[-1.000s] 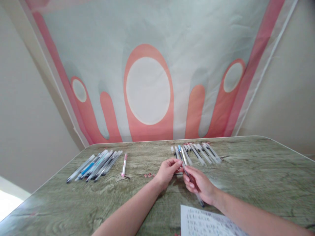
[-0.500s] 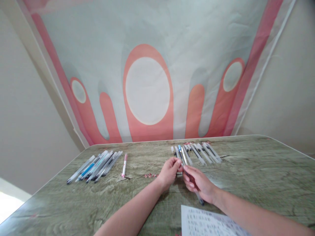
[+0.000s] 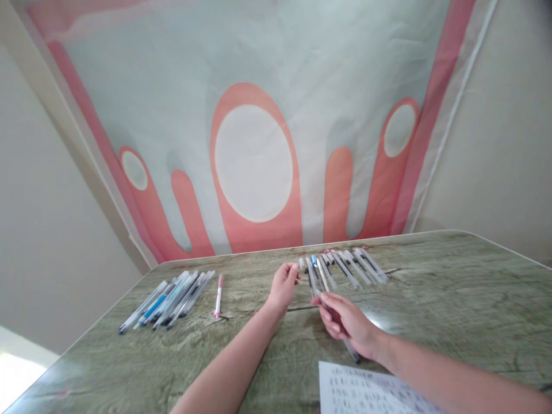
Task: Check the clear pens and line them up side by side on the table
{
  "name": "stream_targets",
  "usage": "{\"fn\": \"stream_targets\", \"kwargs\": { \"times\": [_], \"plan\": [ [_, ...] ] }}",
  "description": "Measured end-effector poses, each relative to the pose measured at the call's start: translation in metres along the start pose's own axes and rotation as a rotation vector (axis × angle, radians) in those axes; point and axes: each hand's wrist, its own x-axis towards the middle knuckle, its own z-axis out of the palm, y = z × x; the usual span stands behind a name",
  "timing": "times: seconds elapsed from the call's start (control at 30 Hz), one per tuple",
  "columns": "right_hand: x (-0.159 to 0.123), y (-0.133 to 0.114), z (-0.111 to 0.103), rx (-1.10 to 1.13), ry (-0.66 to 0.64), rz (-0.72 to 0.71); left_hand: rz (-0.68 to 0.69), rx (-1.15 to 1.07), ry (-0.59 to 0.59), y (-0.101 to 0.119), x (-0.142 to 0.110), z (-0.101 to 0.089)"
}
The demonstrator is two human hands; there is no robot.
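Note:
My right hand (image 3: 348, 325) is closed around a clear pen with a dark end (image 3: 352, 351), which slants down toward me under the palm. Further left and higher on the table, my left hand (image 3: 284, 284) has its fingers pinched together. Whatever they may hold is too small to make out. Just beside those fingertips lies a small whitish pen cap (image 3: 301, 264). To its right, several clear pens (image 3: 351, 269) lie in a slanted row, one with a blue piece (image 3: 314, 261) at its top.
On the left of the wood-patterned table (image 3: 129, 374) lies a bunch of pens (image 3: 172, 299), one of them blue. A pink-and-white pen (image 3: 218, 296) lies apart from them. A handwritten sheet (image 3: 366, 391) is at the near edge. A patterned cloth (image 3: 254, 236) rises behind the table.
My left hand has parted from the pen in my right hand and moved left and away from me, to beside the whitish cap. My right hand stays about where it was, still holding the pen.

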Motion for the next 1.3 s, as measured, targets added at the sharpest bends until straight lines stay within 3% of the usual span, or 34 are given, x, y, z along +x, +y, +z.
{"fn": "stream_targets", "kwargs": {
  "times": [0.17, 0.37, 0.73, 1.3],
  "plan": [
    [0.0, -0.001, 0.0, 0.009, -0.01, -0.009, 0.205, 0.435, 0.058, -0.01, 0.032, -0.009],
    [-0.001, -0.001, 0.0, 0.005, -0.008, -0.004, 0.255, 0.756, 0.045, -0.021, 0.051, 0.001],
    [0.0, -0.002, -0.001, 0.029, -0.007, 0.001, 0.356, 0.916, -0.049, -0.024, 0.047, 0.001],
    [0.0, -0.001, 0.0, 0.005, -0.002, -0.001, 0.341, 0.931, -0.038, -0.02, 0.044, 0.002]
  ]
}}
